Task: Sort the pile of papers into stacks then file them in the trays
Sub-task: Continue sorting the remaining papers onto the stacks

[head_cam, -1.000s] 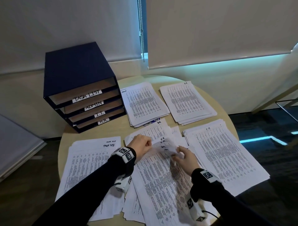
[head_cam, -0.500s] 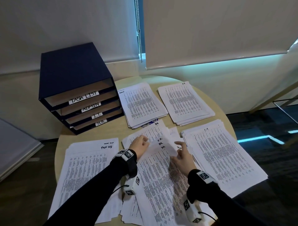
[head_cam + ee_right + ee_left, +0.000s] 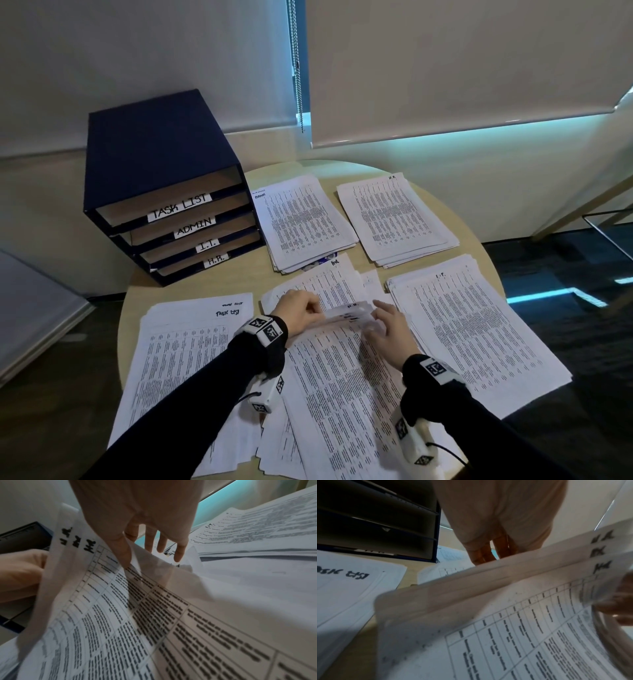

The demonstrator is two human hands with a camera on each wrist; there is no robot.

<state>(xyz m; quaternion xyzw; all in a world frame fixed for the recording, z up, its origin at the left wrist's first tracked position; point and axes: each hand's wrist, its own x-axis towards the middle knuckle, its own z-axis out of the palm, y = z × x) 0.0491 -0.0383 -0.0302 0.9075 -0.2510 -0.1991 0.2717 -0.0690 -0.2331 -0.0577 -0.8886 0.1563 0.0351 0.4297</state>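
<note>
So both hands are on the loose pile of papers (image 3: pixel 339 387) at the near middle of the round surface (image 3: pixel 219 277). The left hand (image 3: pixel 297 312) is curled, gripping the raised far edge of a few sheets (image 3: pixel 513 577). The right hand (image 3: pixel 387 331) pinches the same lifted edge with thumb and forefinger, other fingers (image 3: pixel 162 543) spread loose. Handwritten marks on the sheet tops are too blurry, maybe "H.R." The navy trays (image 3: pixel 178 222) sit far left, with sorted stacks around: task list (image 3: pixel 178 346), admin (image 3: pixel 301 222), H.R. (image 3: pixel 394 219), I.T. (image 3: pixel 476 335).
</note>
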